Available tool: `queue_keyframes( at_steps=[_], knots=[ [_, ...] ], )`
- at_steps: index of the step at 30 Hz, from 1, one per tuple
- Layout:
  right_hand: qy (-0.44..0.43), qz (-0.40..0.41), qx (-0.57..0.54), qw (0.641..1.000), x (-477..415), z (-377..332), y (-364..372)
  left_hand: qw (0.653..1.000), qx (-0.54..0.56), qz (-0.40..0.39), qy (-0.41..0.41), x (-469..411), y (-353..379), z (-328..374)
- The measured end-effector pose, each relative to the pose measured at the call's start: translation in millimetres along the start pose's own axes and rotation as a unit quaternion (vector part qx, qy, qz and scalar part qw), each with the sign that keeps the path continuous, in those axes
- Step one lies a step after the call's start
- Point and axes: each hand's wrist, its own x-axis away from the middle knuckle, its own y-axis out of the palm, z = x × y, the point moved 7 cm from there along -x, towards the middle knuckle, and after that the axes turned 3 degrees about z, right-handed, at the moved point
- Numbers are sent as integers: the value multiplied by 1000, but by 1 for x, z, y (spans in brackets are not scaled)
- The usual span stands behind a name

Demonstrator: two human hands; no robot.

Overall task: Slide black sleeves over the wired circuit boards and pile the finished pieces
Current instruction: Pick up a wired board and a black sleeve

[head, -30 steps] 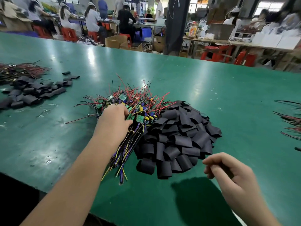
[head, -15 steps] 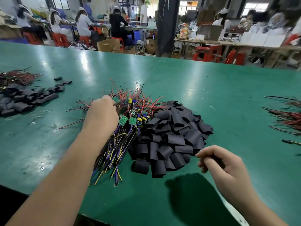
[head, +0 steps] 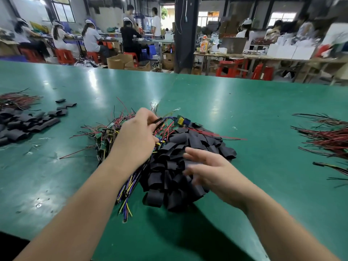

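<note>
The left hand (head: 136,136) has its fingers curled and pinches the thin wires of one wired circuit board (head: 181,121). The board hangs in the air just past the fingertips, on the far right side of the grip, and it shows a yellow part and a blue part. Directly under this hand and to the left of it lies the heap of wired boards (head: 105,136), with red, black, yellow and purple wires pointing in all directions. To the right of the grip, touching that heap, lies the heap of black sleeves (head: 169,178). The right hand (head: 214,172) is over the near side of this heap, nearer to the person than the left grip, with the fingers stretched and spread. It holds nothing. The hand is blurred, so I cannot tell if the fingertips touch the sleeves. All of this lies on the green table (head: 244,110). Well apart to the left of the grip there is a smaller heap of sleeves (head: 20,127), and well apart to the right a bundle of red and black wires (head: 323,136).
</note>
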Motion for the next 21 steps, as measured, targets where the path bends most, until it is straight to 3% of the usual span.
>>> queue_keyframes(
  at_steps=[3,6,11,14,17,21],
  knots=[
    [78,-8,-281,957,-29,-4,22,998,25,-52,-10,5,20,3],
    [74,32,-425,902,-53,-9,22,987,80,-131,-51,10,34,-5],
    [35,76,-432,898,-63,-6,15,981,71,-169,-61,10,30,-23],
    [42,88,-428,898,-62,-2,8,988,57,-138,-45,6,24,-22],
    [58,116,-432,893,-61,1,0,996,6,-88,31,7,19,-8],
    [50,80,-450,888,-59,-3,-3,993,96,-39,61,7,13,-2]
  ],
)
